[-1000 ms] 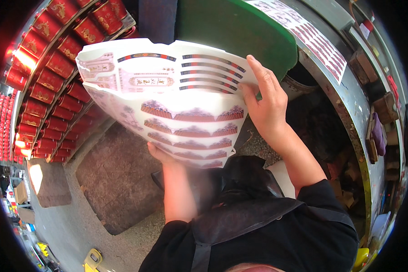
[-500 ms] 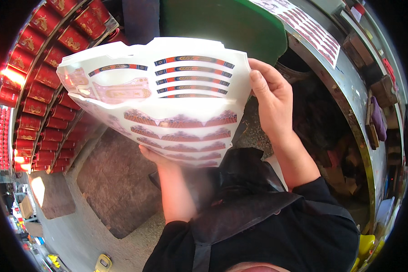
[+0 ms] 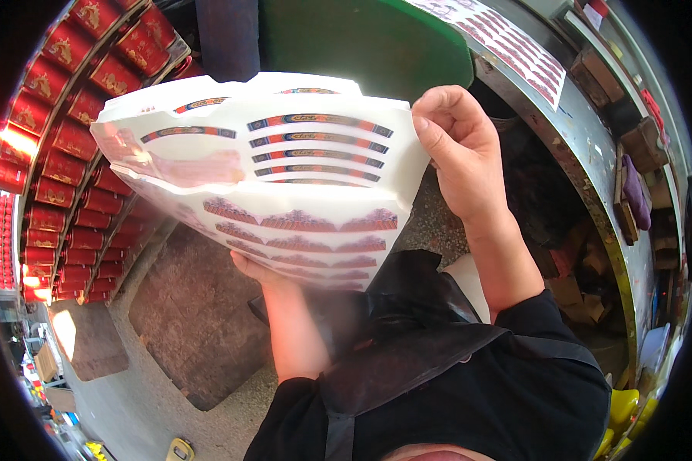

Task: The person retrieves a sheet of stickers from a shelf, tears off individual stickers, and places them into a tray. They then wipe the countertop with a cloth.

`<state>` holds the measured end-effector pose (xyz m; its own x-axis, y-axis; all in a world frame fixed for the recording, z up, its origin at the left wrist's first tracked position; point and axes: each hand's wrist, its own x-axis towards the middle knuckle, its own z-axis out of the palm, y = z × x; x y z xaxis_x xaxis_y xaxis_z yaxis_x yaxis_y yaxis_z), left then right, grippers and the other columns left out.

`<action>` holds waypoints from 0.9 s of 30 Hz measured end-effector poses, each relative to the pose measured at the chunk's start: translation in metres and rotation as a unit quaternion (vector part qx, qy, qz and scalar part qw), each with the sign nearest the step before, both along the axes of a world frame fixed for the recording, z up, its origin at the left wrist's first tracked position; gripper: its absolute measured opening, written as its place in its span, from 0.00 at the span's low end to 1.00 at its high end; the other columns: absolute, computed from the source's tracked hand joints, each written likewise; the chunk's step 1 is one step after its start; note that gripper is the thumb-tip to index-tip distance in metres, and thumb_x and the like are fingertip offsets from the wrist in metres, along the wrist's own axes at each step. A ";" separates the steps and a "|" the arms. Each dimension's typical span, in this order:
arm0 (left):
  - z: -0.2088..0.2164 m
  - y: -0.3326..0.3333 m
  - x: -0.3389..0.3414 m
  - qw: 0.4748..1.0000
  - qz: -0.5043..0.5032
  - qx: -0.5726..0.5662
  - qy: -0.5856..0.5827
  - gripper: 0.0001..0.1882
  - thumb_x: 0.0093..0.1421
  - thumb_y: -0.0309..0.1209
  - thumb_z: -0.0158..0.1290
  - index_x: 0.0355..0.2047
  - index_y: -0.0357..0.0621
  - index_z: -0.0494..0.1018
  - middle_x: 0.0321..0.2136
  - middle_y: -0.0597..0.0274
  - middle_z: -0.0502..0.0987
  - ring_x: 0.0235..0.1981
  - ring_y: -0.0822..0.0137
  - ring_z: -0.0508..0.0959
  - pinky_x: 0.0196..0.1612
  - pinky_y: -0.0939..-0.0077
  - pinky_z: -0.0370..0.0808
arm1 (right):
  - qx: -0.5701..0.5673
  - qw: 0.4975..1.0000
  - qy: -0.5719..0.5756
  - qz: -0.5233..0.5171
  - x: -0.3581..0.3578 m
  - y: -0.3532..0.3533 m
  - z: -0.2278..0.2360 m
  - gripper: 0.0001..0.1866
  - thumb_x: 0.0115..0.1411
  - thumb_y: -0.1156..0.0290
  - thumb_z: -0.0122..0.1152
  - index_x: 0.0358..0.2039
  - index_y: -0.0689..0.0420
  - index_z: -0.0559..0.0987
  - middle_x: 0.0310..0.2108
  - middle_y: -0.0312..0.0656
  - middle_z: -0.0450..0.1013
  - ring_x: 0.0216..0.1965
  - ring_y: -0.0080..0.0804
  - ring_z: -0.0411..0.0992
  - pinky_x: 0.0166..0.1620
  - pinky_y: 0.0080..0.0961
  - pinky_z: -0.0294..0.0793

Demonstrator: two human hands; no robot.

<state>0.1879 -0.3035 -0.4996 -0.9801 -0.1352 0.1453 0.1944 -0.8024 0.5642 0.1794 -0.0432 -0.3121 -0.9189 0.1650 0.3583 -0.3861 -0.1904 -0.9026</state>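
Observation:
I hold a stack of large white printed sheets [image 3: 315,197] in front of me, bowed and sagging along the near side. Curved red-and-blue bands and rows of purplish-brown scalloped motifs are printed on them. My left hand [image 3: 258,269] supports the stack from the near lower side, most of its fingers hidden beneath the paper. At the upper right corner, my right hand [image 3: 463,146] is closed, thumb and finger pinching the sheet edge. Behind the front sheet, part of another sheet with similar bands shows along the top.
Tilted racks of red gold-patterned containers [image 3: 71,169] stand at the left. Beyond the sheets is a green board [image 3: 361,38]. A worktop [image 3: 592,138] curves along the right, bearing another printed sheet [image 3: 507,46]. Brown mats [image 3: 196,315] lie on the floor [image 3: 138,415].
The front sheet's upper edge has separated from the one behind, exposing more bands there. My right hand has shifted slightly, its fingers more curled. My left hand keeps its hold.

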 end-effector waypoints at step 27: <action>0.031 0.004 0.003 0.987 -0.104 0.120 0.009 0.48 0.47 0.60 0.60 0.64 0.48 0.62 0.56 0.54 0.71 0.56 0.54 0.72 0.57 0.55 0.74 | 0.456 0.777 0.409 -0.148 -0.006 -0.030 0.036 0.06 0.58 0.81 0.62 0.33 0.62 0.72 0.39 0.52 0.79 0.37 0.47 0.80 0.40 0.29 0.78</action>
<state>0.1907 -0.2997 -0.4682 -0.9878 0.0360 0.1514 0.0196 -0.9364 0.3505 0.1737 -0.0733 -0.2764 -0.2930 -0.3399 0.8937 -0.8065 0.5898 -0.0401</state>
